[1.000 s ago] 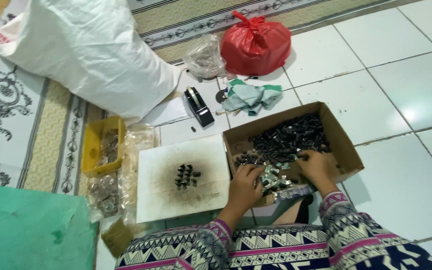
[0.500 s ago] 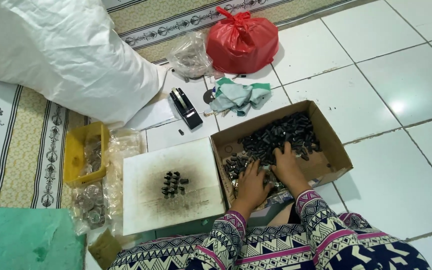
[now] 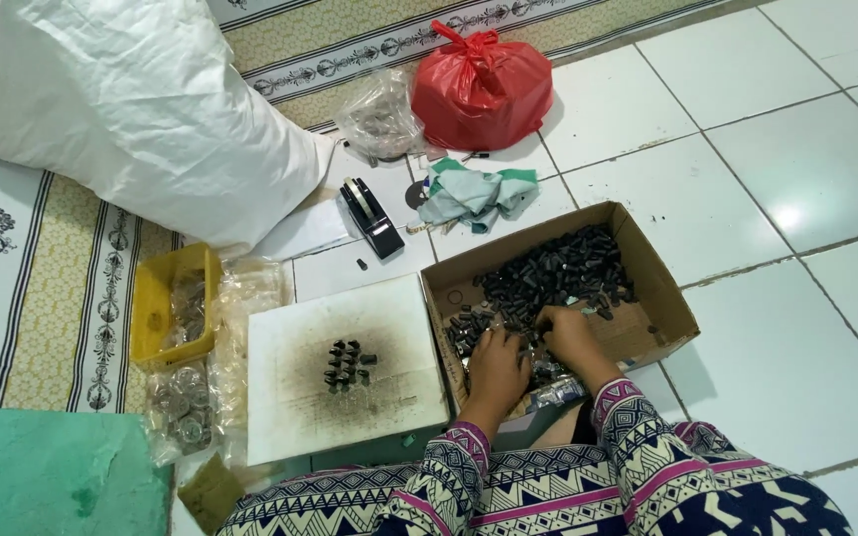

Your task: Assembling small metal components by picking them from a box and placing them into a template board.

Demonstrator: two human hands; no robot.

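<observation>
- Your left hand and your right hand are both inside the cardboard box, close beside each other at its near side; the patterned sleeves cover your arms down to the wrists.
- Both hands rest on the heap of small dark cylinder parts, which fills the far and middle part of the box; the fingers of both hands are bent down into the parts; if they are gripping any part, I cannot tell, because the backs of the hands hide it.
- The box stands on the white tiled floor, just beside a white board on its left; the board has a dark stain in the middle, and a small group of the same dark parts stands there in short rows.
- Left of the board there is a yellow tray and clear plastic bags with small round pieces.
- Beyond the box lie a black tape dispenser, a green and grey cloth, a red plastic bag which is tied at the top, and a clear bag; a big white sack lies at the far left on a patterned mat.
</observation>
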